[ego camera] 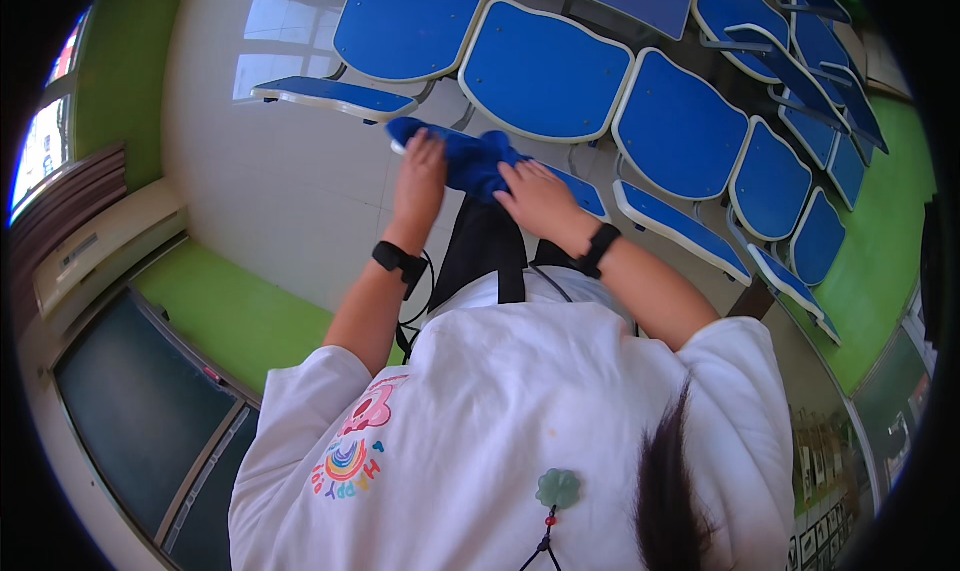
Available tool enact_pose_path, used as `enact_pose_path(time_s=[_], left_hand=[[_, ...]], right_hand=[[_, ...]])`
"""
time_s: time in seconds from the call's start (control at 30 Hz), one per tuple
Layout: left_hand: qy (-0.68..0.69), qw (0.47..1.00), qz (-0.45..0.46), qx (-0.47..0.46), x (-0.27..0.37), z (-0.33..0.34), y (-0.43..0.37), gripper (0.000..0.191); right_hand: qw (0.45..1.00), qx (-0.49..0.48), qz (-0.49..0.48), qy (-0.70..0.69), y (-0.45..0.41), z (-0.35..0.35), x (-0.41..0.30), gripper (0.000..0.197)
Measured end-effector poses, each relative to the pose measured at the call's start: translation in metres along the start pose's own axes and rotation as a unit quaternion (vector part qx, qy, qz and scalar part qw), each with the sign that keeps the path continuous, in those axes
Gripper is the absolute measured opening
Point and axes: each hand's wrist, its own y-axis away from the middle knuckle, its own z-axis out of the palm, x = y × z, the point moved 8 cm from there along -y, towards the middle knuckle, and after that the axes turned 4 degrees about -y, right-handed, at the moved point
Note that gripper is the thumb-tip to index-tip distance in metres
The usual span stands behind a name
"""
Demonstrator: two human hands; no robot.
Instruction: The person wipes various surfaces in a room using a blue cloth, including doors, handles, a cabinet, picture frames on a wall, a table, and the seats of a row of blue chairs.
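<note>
A crumpled blue cloth lies under both of my hands, against a narrow blue chair panel with a white edge. My left hand grips the cloth's left part, its fingers pointing away from me. To the right, my right hand presses on the cloth with its fingers bent over it and the thumb apart. Much of the panel is hidden by the cloth and hands. A black band circles each wrist, and a dark cable hangs by the left one.
Blue chairs with white edges stand in a curved row ahead, with more furniture at the upper right. Pale tiled floor spreads to the left. A dark green board hangs on the left wall, near a window.
</note>
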Motion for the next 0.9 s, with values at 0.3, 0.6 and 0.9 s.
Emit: enact_pose_path(time_s=[0.3, 0.6, 0.9], left_hand=[[0.104, 0.978, 0.163, -0.075, -0.014, -0.013, 0.014, 0.045], [0.155, 0.981, -0.018, -0.116, -0.097, -0.027, 0.002, 0.040], [0.299, 0.946, 0.006, -0.129, -0.107, 0.004, 0.005, 0.055]], right_hand=[[0.999, 0.027, 0.022, -0.016, -0.022, 0.024, -0.031, 0.049], [0.992, 0.009, 0.124, -0.032, -0.055, 0.023, -0.025, 0.047], [0.993, 0.119, 0.025, -0.001, -0.105, 0.054, -0.075, 0.055]])
